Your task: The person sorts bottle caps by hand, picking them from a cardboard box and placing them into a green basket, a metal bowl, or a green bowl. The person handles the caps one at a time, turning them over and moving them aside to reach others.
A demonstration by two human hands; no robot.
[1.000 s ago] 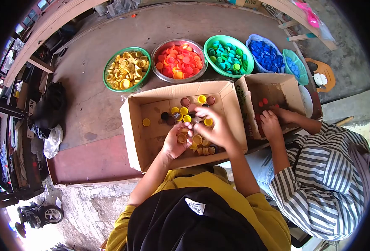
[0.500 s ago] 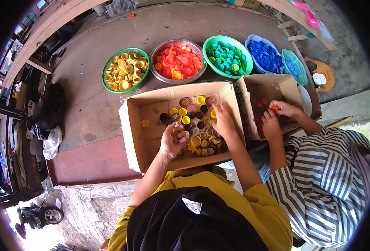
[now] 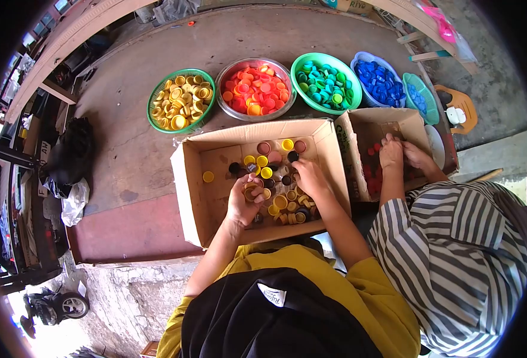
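Note:
Bottle caps in yellow, tan, black and brown lie loose in a cardboard box (image 3: 199, 209) in front of me. My left hand (image 3: 243, 203) is above the box's left-centre, palm up, with fingers curled around a tan bottle cap (image 3: 249, 192); whether more caps are in the palm is hidden. My right hand (image 3: 312, 181) reaches down at the right side of the box, fingers bent together. Its fingertips are by a black cap (image 3: 292, 156), and what they grip, if anything, is hidden. Several tan caps (image 3: 280, 201) are heaped below it.
Beyond the box stand a green basket of tan caps (image 3: 180, 102), a metal bowl of red caps (image 3: 256, 89), a green basin of teal caps (image 3: 326, 82) and a blue basket (image 3: 378, 80). At right, a co-worker's hands (image 3: 403, 154) are over a smaller cardboard box (image 3: 348, 134).
My right hand has shifted slightly left and down, toward the black cap; the yellow cap beside it no longer shows. My left hand stays put. The co-worker's hands have come together higher in their box.

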